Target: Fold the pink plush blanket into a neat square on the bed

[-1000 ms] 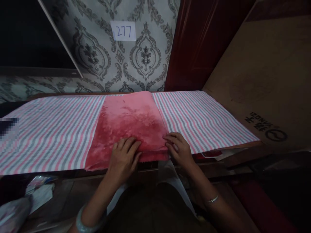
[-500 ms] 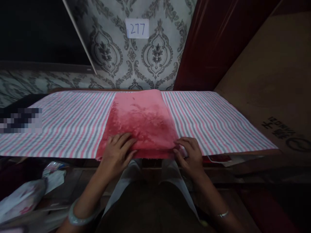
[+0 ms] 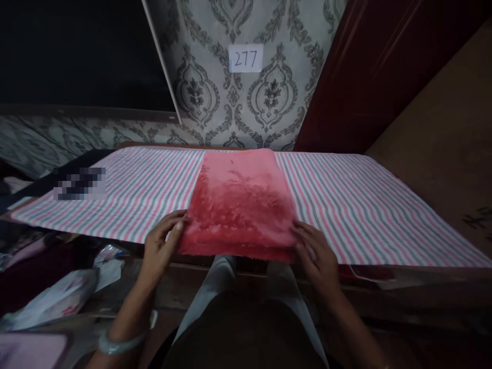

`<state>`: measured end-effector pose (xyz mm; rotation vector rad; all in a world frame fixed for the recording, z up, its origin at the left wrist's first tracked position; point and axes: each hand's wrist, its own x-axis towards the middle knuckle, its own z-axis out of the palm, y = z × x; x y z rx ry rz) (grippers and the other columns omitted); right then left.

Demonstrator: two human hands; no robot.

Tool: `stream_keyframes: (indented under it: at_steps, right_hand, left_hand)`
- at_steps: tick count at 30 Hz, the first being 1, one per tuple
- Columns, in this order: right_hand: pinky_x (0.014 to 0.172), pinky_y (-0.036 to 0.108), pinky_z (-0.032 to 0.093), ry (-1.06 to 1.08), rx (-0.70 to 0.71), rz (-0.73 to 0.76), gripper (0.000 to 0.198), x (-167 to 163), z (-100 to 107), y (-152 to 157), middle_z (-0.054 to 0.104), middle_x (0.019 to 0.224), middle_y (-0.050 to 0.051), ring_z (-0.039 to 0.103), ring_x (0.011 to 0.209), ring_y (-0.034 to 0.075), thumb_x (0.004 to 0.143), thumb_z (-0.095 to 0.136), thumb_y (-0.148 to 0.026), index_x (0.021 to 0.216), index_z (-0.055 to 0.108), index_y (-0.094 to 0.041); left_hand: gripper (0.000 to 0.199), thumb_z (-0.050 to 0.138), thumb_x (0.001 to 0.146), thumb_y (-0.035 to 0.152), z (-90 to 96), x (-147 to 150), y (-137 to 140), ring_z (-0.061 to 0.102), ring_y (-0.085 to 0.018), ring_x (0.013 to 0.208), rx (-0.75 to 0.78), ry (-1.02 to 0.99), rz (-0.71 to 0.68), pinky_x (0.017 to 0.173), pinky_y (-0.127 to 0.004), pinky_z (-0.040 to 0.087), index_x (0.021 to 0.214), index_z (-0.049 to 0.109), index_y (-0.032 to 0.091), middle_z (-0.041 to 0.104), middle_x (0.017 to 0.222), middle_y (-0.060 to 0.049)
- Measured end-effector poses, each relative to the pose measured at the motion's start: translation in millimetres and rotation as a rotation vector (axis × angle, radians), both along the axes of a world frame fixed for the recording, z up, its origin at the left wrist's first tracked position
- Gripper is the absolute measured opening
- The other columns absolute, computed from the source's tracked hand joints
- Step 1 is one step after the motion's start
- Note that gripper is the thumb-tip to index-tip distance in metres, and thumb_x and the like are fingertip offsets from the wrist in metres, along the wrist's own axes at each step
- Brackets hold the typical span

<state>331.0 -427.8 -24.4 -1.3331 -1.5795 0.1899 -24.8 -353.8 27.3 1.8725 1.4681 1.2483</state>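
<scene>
A folded pink-and-red cloth (image 3: pixel 240 205) with a darker mottled pattern lies on a striped tablecloth (image 3: pixel 154 189). Its near edge reaches slightly past the table's front. My left hand (image 3: pixel 162 243) pinches the cloth's left side near the front corner, thumb on top. At the opposite side, my right hand (image 3: pixel 318 253) grips the near right corner between thumb and fingers. Whether the cloth is a garment or a plain piece of fabric cannot be told.
A dark screen (image 3: pixel 84 56) stands at the back left, beside patterned wallpaper bearing a paper marked 277 (image 3: pixel 246 58). To the right are a dark red panel (image 3: pixel 346 77) and a cardboard box (image 3: pixel 442 123). Plastic bags (image 3: pixel 65 294) lie below on the left.
My left hand has moved from the top of the cloth's near edge out to its left side. My right hand stays at the right corner. The view has shifted left.
</scene>
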Motion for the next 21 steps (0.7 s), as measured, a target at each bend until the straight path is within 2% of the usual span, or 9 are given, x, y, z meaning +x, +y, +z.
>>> stream_keyframes:
  at_steps: [1, 3, 6, 9, 14, 18, 21]
  right_hand:
    - [0.103, 0.047, 0.049, 0.089, -0.05, -0.071, 0.034, 4.2, -0.7, 1.1, 0.066, 0.13, 0.011, 0.06, 0.121, 0.027, 0.096, 0.052, -0.039, 0.124, 0.066, -0.025]
    - [0.095, 0.043, 0.053, 0.228, -0.192, -0.144, 0.045, 11.1, -1.4, 5.2, 0.07, 0.121, 0.012, 0.065, 0.112, 0.027, 0.094, 0.049, -0.049, 0.126, 0.064, -0.022]
    - [0.089, 0.04, 0.055, 0.316, -0.391, -0.128, 0.062, 15.1, 1.5, 13.5, 0.074, 0.108, 0.011, 0.069, 0.101, 0.027, 0.09, 0.046, -0.062, 0.133, 0.059, -0.019]
    - [0.091, 0.042, 0.053, 0.365, -0.476, -0.067, 0.073, 10.8, 8.2, 21.9, 0.073, 0.105, 0.01, 0.068, 0.101, 0.028, 0.087, 0.046, -0.067, 0.141, 0.052, -0.018]
    - [0.095, 0.047, 0.052, 0.463, -0.487, 0.053, 0.083, -1.4, 14.3, 32.6, 0.066, 0.126, 0.014, 0.063, 0.116, 0.03, 0.082, 0.061, -0.063, 0.15, 0.038, -0.022]
    - [0.103, 0.048, 0.048, 0.471, -0.381, 0.086, 0.081, -1.6, 18.6, 36.5, 0.059, 0.137, 0.014, 0.06, 0.122, 0.028, 0.081, 0.066, -0.054, 0.151, 0.036, -0.024]
    - [0.107, 0.048, 0.045, 0.456, -0.314, 0.074, 0.077, 6.1, 20.9, 38.0, 0.053, 0.144, 0.014, 0.058, 0.125, 0.027, 0.084, 0.065, -0.05, 0.15, 0.037, -0.024]
  left_hand:
    - [0.042, 0.056, 0.088, 0.057, 0.5, -2.2, 5.0, 0.063, -0.027, 0.115, -0.087, -0.067, 0.064, 0.099, -0.04, 0.049, 0.103, 0.07, 0.02, 0.071, 0.117, -0.009]
    - [0.062, 0.064, 0.075, 0.068, -0.2, -5.6, 17.4, 0.065, -0.03, 0.109, -0.256, -0.136, 0.096, 0.093, -0.04, 0.051, 0.112, 0.067, 0.018, 0.072, 0.111, -0.01]
    - [0.084, 0.068, 0.063, 0.076, -2.9, -6.4, 35.7, 0.065, -0.031, 0.109, -0.392, -0.176, 0.039, 0.09, -0.039, 0.052, 0.122, 0.062, 0.016, 0.071, 0.113, -0.013]
    - [0.095, 0.071, 0.061, 0.075, -2.8, -2.5, 47.3, 0.067, -0.031, 0.104, -0.462, -0.219, 0.034, 0.082, -0.038, 0.055, 0.134, 0.054, 0.016, 0.069, 0.112, -0.014]
    - [0.092, 0.08, 0.059, 0.064, 7.5, 8.2, 50.4, 0.072, -0.025, 0.083, -0.566, -0.333, 0.003, 0.067, -0.033, 0.056, 0.133, 0.053, 0.017, 0.071, 0.098, -0.01]
    - [0.091, 0.089, 0.053, 0.052, 19.2, 22.2, 42.4, 0.071, -0.022, 0.073, -0.615, -0.483, -0.086, 0.064, -0.03, 0.057, 0.129, 0.054, 0.018, 0.074, 0.092, -0.008]
    - [0.093, 0.089, 0.051, 0.052, 18.6, 30.4, 37.4, 0.071, -0.022, 0.069, -0.606, -0.562, -0.119, 0.063, -0.031, 0.057, 0.13, 0.052, 0.02, 0.074, 0.092, -0.006]
